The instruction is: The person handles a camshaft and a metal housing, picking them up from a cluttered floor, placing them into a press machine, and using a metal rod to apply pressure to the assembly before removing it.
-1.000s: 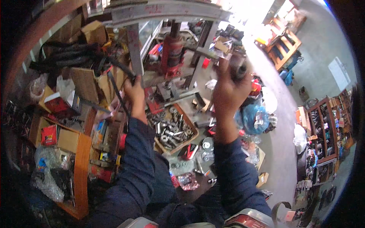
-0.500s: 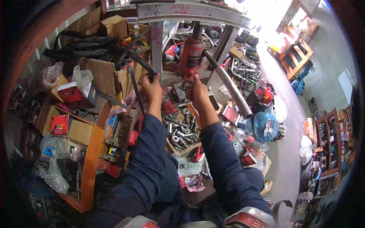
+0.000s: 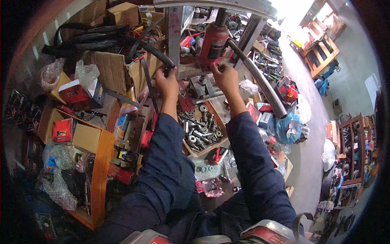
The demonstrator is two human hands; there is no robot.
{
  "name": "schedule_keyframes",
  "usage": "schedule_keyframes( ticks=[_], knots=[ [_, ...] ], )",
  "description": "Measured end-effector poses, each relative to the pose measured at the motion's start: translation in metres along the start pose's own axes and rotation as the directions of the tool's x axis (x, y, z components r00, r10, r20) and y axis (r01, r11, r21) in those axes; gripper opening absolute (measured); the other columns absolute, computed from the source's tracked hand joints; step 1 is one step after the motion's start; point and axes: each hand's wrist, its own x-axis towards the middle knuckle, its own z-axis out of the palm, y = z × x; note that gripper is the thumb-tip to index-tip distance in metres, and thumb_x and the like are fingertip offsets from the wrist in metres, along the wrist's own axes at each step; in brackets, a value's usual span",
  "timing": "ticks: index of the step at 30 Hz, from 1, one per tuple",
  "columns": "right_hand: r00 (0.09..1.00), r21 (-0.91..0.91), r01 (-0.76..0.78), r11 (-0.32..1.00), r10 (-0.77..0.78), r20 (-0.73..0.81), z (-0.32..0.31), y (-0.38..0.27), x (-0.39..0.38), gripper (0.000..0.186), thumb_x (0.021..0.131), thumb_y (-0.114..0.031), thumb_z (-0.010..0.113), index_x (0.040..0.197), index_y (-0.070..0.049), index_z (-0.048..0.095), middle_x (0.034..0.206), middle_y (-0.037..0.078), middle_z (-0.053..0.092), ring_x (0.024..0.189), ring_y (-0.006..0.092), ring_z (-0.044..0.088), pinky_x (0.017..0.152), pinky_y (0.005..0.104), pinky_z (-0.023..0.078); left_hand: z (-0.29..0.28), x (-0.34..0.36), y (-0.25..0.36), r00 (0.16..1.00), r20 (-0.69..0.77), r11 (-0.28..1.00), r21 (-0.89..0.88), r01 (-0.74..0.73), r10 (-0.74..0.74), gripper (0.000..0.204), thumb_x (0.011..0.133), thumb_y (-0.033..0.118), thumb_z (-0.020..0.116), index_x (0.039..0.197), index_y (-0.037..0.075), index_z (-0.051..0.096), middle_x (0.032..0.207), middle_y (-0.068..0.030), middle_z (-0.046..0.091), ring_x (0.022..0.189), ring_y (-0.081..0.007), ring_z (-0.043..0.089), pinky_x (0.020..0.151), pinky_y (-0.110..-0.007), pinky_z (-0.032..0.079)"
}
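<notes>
My left hand is closed around the end of a black rubber hose, beside a steel upright of a press frame. My right hand has its thumb and finger at the lower front of a red bottle jack, on what looks like a small fitting, too small to make out. A long steel pipe slants down to the right from the jack's side, past my right hand. Below both hands, metal blocks rest in the frame, with a wooden tray of bolts and parts.
Cardboard boxes and bundled black straps crowd the left, above a wooden drawer of packaged items. Loose tools and a blue plastic bag lie right, beside concrete floor. A parts cabinet stands far right.
My right hand has let go of the steel pipe and moved left to the jack's base; the pipe now slopes downward. My left hand stays on the hose, appearing higher in view.
</notes>
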Motion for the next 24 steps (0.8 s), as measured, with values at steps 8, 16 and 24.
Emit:
schedule_keyframes(
  ticks=[8,16,24],
  knots=[
    [0.946,-0.322,0.276,0.905,-0.315,-0.073,-0.001,-0.002,-0.002,0.048,0.096,-0.038,0.046,0.077,0.002,0.064,0.079,0.027,0.064,0.079,0.0442,0.062,0.069,0.0502,0.049,0.004,0.004,-0.010,1.000,-0.002,1.000,0.016,-0.008,0.008,0.034,0.081,0.019,0.075,0.104,-0.003,0.061,0.101,-0.0156,0.068,0.097,-0.0307,0.063,0.086,-0.039,0.044],
    [0.831,-0.042,0.023,0.999,-0.042,-0.555,0.107,0.084,0.015,0.060,0.075,-0.038,0.073,0.112,0.007,0.056,0.121,0.027,0.054,0.115,0.0430,0.049,0.097,0.0490,0.038,0.031,0.000,-0.008,0.998,0.061,0.999,-0.016,-0.032,0.033,0.037,0.084,0.020,0.073,0.109,-0.004,0.059,0.103,-0.0168,0.068,0.093,-0.0292,0.061,0.086,-0.039,0.044],
    [0.791,0.651,0.037,0.758,0.376,-0.483,0.115,0.063,-0.021,0.030,0.087,-0.016,0.065,0.111,0.001,0.058,0.105,0.023,0.062,0.099,0.0360,0.060,0.088,0.0387,0.045,0.011,0.004,-0.011,0.995,0.086,0.983,-0.174,0.060,-0.045,0.033,0.089,0.015,0.067,0.112,-0.005,0.057,0.110,-0.0125,0.065,0.098,-0.0252,0.059,0.091,-0.036,0.043]
  ],
)
